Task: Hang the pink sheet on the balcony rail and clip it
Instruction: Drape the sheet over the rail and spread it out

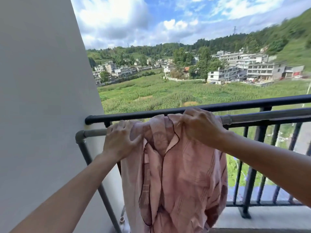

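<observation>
Both hands clutch the pink sheet (181, 179) bunched over the near grey rail (94, 133), left hand (120, 140) at its left edge, right hand (200, 126) atop. Unclipped, its hanging weight could drag it off if we release.

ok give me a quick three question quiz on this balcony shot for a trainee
1. True or false: a clip already pins the pink sheet in place.
2. Which bar carries the sheet? A) the grey pipe B) the black top rail C) the bottom rail
3. Which hand is nearer the white wall, the left hand or the right hand?

Key: 1 false, no clip is visible. 2 A. 3 the left hand.
</observation>
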Demonstrator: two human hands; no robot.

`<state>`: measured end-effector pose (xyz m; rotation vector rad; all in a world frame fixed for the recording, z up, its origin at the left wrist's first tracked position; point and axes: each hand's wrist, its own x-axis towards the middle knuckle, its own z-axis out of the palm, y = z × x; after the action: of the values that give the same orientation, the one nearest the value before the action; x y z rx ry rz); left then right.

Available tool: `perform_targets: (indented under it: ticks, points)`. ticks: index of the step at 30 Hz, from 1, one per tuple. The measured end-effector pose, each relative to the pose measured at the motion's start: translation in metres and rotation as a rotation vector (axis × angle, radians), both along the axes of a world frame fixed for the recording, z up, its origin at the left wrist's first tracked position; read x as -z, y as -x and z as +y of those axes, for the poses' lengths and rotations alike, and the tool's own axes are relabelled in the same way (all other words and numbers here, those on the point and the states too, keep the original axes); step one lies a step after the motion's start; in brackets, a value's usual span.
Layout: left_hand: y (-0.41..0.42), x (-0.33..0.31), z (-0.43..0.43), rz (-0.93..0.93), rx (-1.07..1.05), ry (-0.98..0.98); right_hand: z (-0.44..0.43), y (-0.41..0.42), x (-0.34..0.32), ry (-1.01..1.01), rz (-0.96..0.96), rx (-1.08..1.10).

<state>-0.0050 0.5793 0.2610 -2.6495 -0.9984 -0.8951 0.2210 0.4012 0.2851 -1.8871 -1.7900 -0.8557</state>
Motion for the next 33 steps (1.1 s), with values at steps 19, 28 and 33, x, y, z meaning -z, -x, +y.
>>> perform_targets:
  ticks: [19,28,33]
  points:
    - [-0.005,-0.002,0.016,0.02,-0.088,-0.004,-0.017,-0.025,-0.045,0.193,0.146,0.381]
    - [0.046,-0.007,0.021,-0.167,-0.082,-0.066,-0.006,-0.016,-0.033,0.097,0.115,0.092]
    - [0.063,-0.035,0.029,-0.329,-0.114,-0.052,0.008,-0.067,-0.086,-0.177,0.296,0.207]
